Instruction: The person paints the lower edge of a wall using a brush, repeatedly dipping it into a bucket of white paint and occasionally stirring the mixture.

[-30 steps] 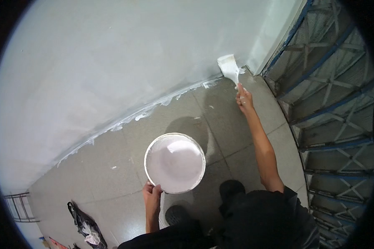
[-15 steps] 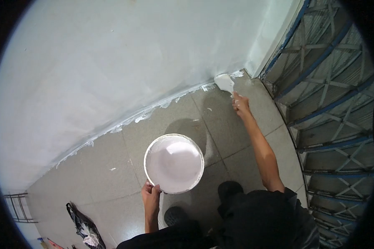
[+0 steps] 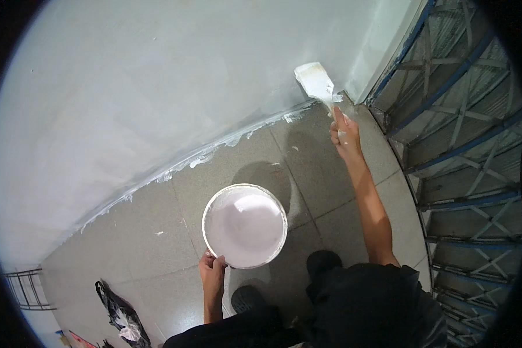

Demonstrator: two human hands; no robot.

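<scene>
My right hand (image 3: 345, 136) is closed round the handle of a wide paintbrush (image 3: 315, 80) coated in white paint. The brush head lies over the lower wall (image 3: 185, 69), close to the corner; I cannot tell whether the bristles touch it. Streaks of white paint are smeared along the floor edge below the wall. With fingers pinched on the near rim, my left hand (image 3: 213, 271) holds a round paint bucket (image 3: 245, 226). Pale, slightly pinkish-white paint fills part of the bucket. White paint marks the back of my right hand.
A folding metal gate (image 3: 470, 156) with blue uprights runs along the right side. On the tiled floor (image 3: 139, 232), a black plastic bag (image 3: 122, 316) lies at lower left, near a dark metal rack (image 3: 29, 289). My dark shoes (image 3: 248, 298) are below the bucket.
My right hand has moved up with the paintbrush, taking its head from the floor edge to higher over the wall. The bucket and my left hand stay nearly in place.
</scene>
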